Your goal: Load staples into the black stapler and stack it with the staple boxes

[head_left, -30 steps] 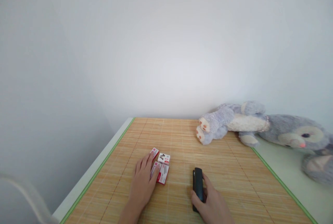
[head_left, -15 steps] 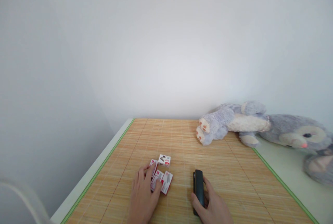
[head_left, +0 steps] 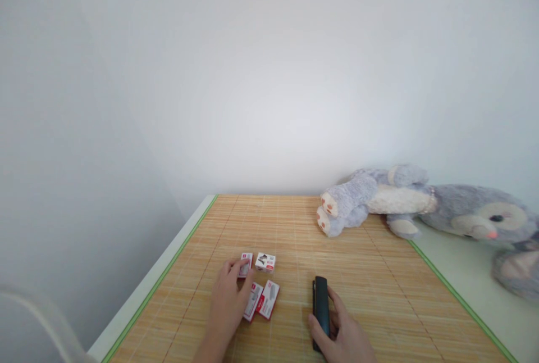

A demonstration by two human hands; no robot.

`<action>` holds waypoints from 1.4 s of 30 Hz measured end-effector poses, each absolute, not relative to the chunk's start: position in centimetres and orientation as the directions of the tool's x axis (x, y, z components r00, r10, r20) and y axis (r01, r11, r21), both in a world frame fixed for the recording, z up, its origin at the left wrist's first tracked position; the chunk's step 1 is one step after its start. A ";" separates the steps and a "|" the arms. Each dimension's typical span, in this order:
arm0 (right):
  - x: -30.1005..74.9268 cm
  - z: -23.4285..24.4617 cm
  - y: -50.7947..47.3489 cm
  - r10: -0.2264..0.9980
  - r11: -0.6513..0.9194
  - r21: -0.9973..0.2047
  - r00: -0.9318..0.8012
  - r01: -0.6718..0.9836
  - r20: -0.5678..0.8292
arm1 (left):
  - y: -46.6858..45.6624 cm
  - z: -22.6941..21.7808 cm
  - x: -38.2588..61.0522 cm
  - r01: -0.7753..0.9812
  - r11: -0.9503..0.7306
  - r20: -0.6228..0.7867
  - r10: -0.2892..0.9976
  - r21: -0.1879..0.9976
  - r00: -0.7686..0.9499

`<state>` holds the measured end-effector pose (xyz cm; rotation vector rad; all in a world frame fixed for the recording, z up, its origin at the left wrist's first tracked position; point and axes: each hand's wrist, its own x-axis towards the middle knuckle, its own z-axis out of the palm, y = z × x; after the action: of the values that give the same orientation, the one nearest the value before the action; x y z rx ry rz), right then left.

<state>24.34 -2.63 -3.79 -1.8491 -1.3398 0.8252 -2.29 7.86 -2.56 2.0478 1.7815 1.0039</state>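
My left hand [head_left: 229, 295] has its fingers and thumb about a small red-and-white staple box [head_left: 246, 264], partly covering it. Two more flat staple boxes lie close by, one beside my thumb [head_left: 253, 299] and the other touching it on the right [head_left: 268, 299]. A white box with a dark picture on it [head_left: 265, 262] stands just right of the gripped box, with a narrow gap between. Around a black stapler [head_left: 321, 308], the fingers and thumb of my right hand [head_left: 346, 332] are closed; the stapler points away from me on the mat.
A bamboo mat [head_left: 290, 222] with green edging covers much of the pale table [head_left: 467, 273]. At the back right a grey plush toy [head_left: 400, 200] lies on its side along the wall. A pale curved object [head_left: 46, 318] shows at the lower left.
My left hand has shifted the upper-left staple box a little away from me and left, apart from the others. My right hand and the stapler have stayed in place.
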 end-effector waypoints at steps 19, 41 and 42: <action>23.6 -1.3 -3.0 0.941 -0.238 -0.813 0.332 0.532 -0.058 | 9.7 -0.3 2.8 0.871 -0.269 0.327 0.935 0.410 0.134; 21.7 -0.1 -1.4 0.992 -0.124 -0.855 0.069 0.503 -0.103 | 5.5 -2.6 1.9 0.814 -0.370 0.295 0.921 0.449 0.256; 20.9 0.2 -1.1 0.994 -0.095 -0.860 0.003 0.501 -0.107 | 5.4 -2.7 1.7 0.814 -0.366 0.302 0.921 0.450 0.247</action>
<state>20.92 -1.09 0.17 -1.6599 -1.5548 1.0121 1.71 5.44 -2.74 2.3139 1.6370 0.7809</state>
